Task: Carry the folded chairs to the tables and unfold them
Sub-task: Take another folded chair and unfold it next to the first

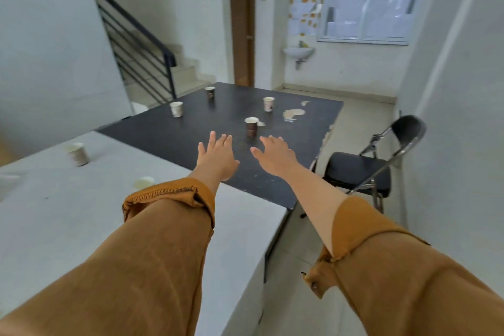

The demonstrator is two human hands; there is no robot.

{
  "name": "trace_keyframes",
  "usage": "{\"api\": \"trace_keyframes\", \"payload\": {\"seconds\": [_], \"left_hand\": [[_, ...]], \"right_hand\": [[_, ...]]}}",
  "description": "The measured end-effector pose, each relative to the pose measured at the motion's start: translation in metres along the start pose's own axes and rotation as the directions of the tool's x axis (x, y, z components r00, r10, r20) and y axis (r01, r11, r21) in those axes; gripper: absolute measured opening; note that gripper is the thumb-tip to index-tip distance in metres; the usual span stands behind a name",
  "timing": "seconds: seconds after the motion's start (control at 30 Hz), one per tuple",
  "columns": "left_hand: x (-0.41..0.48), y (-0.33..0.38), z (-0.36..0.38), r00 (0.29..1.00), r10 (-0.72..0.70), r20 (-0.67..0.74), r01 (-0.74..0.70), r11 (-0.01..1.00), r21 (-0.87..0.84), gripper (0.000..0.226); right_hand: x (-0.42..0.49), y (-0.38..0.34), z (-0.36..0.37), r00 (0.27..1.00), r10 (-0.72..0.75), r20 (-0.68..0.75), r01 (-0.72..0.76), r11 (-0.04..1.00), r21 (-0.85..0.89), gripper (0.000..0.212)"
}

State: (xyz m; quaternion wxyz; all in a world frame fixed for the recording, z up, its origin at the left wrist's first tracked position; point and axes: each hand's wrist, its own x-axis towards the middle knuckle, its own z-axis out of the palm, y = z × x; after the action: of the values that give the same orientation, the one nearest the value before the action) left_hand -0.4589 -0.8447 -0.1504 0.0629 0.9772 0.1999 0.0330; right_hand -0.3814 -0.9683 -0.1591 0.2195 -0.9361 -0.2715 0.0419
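Nearest, at left: white table (68, 213) with two paper cups (78, 154). Beyond it, black table (191, 128), top chipped, four more on it. Right of that, on the floor: folding chair (362, 169), unfolded, black seat and backrest, metal frame. Both arms outstretched over the tables; left hand (216, 157) and right hand (274, 157) palms down, fingers straight, slightly apart, holding nothing.

1. A single wide-angle view is worn at head height. It stands back from the near end of the black table (191, 131) and looks forward and down across it.
2. The left hand (216, 157) and right hand (274, 157) reach in from the bottom edge and appear over that table's near part.
3. Nearer than the black table, a white table (81, 213) lies close under the camera.
4. Right of the black table stands an unfolded chair (360, 172). Beyond the table are a sink (298, 52) and a window (368, 0), far off.
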Motion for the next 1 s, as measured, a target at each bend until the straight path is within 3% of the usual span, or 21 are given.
{"api": "trace_keyframes", "payload": {"seconds": [0.23, 0.6, 1.0], "left_hand": [[-0.064, -0.097, -0.001, 0.996, -0.092, 0.004, 0.092, 0.995, 0.033, 0.068], [-0.161, -0.186, 0.019, 0.997, 0.055, 0.054, -0.057, 0.998, 0.039, 0.067], [-0.203, -0.206, 0.023, 0.998, 0.004, 0.056, -0.004, 1.0, -0.002, 0.066]], "right_hand": [[-0.033, -0.088, 0.046, 0.998, -0.045, 0.035, 0.046, 0.999, -0.013, 0.056], [-0.119, -0.153, 0.109, 0.992, 0.127, 0.015, -0.126, 0.991, -0.047, 0.055], [-0.168, -0.176, 0.128, 0.994, 0.103, 0.025, -0.102, 0.995, -0.014, 0.053]]}}
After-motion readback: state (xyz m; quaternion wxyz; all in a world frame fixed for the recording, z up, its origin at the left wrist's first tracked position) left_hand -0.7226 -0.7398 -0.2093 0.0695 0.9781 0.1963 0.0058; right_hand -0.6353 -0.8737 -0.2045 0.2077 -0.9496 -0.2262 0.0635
